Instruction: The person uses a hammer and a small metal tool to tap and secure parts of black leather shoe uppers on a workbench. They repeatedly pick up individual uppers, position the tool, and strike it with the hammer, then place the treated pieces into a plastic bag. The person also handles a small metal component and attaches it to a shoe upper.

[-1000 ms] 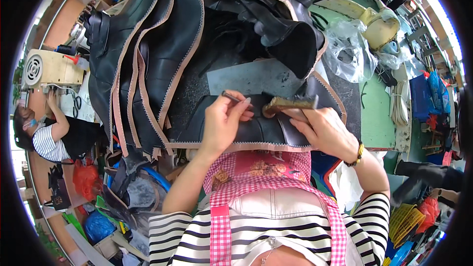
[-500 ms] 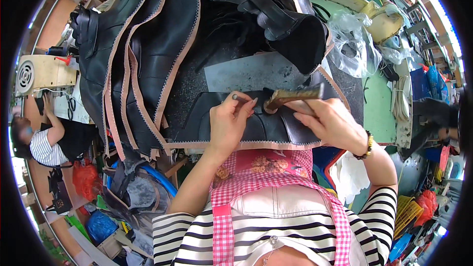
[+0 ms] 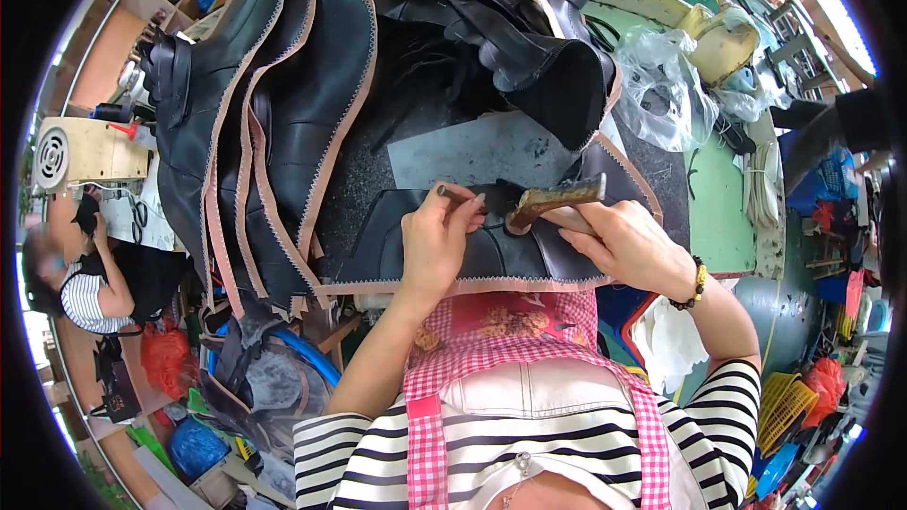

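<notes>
A black leather piece (image 3: 378,250) with a zigzag-stitched pinkish edge lies flat in front of me on the workbench. Over its middle, my left hand (image 3: 435,246) pinches a thin metal rod (image 3: 455,193), probably a punch; the lower end is hidden by my fingers. My right hand (image 3: 635,247) is closed around the handle of a hammer (image 3: 559,200), whose worn brownish head hangs just right of the left fingers. Under the far side of the leather shows a grey slab (image 3: 453,156).
Stitched black leather boot pieces (image 3: 321,85) are heaped at left, with more leather (image 3: 557,76) at the far side. To the right are a clear plastic bag (image 3: 661,94) and a bundle of pale strips (image 3: 761,179). A co-worker (image 3: 90,283) sits at far left; another person (image 3: 841,132) is at far right.
The hammer head has dropped slightly and shifted a little left, while my left hand keeps its pinch on the rod. The person at far right has moved farther away.
</notes>
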Demonstrator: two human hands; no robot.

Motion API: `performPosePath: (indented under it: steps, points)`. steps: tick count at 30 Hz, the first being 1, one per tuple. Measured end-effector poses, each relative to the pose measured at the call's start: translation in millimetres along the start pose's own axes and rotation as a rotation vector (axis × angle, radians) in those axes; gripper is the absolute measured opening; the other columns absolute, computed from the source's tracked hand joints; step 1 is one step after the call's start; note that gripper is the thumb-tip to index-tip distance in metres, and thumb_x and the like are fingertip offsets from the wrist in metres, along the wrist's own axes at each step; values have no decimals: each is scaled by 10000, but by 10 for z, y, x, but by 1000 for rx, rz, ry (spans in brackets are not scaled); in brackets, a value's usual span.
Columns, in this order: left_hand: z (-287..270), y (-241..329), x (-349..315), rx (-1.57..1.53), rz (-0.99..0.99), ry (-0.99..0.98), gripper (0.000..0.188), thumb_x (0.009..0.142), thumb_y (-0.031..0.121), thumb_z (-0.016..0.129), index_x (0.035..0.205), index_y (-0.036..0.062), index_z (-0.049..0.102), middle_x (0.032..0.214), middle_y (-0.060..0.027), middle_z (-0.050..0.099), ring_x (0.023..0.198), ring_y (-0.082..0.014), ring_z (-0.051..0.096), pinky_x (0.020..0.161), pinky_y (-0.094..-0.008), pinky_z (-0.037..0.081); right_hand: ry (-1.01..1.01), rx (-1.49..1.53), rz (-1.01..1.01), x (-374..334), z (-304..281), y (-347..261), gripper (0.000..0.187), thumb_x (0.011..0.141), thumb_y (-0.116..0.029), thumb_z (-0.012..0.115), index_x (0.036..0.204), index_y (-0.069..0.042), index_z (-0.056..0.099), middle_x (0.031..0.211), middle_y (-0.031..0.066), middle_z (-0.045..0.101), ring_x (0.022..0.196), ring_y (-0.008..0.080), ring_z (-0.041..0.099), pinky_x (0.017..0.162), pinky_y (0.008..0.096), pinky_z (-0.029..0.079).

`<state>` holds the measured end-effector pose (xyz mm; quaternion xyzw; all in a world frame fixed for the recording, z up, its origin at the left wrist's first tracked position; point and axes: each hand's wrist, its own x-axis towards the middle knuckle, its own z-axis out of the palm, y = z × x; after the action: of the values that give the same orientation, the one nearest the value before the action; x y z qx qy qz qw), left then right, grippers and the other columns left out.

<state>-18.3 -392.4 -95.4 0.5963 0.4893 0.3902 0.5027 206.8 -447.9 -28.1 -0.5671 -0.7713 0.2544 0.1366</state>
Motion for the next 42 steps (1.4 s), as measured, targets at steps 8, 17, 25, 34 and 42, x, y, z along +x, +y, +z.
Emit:
performPosePath:
  steps: [8,17,25,34,42]
  points:
    - [15,-11,-41,320,207,-9,76,842,77,638,858,17,594,713,-134,641,651,-266,661,584,-317,517,283,154,-206,80,-516,-443,202,850,-104,604,1043,-43,616,751,165,603,608,347,573,542,365,468]
    - [7,16,33,214,59,-42,59,902,26,553,887,-31,548,728,-109,666,682,-142,679,609,-236,530,11,-16,14,-53,-210,-29,253,855,-213,608,906,16,512,587,216,538,569,394,558,539,466,433]
    - [176,35,45,54,55,-96,65,895,27,580,904,-37,572,756,-100,670,702,-127,671,633,-232,538,-14,-92,30,-22,-22,122,220,861,-209,596,972,-28,539,613,202,552,580,390,559,550,453,442]
    - [196,25,46,-23,-4,-83,68,878,22,606,897,-44,608,749,-80,676,697,-102,658,634,-218,535,-4,-64,40,-38,-75,114,260,855,-231,604,873,11,511,601,212,551,580,402,566,542,471,440]
    - [268,22,43,432,443,4,95,830,97,644,837,38,569,691,-129,622,617,-320,616,548,-361,481,314,105,-199,-15,-488,-344,212,837,-106,623,1017,6,618,712,161,590,604,324,584,572,371,476]
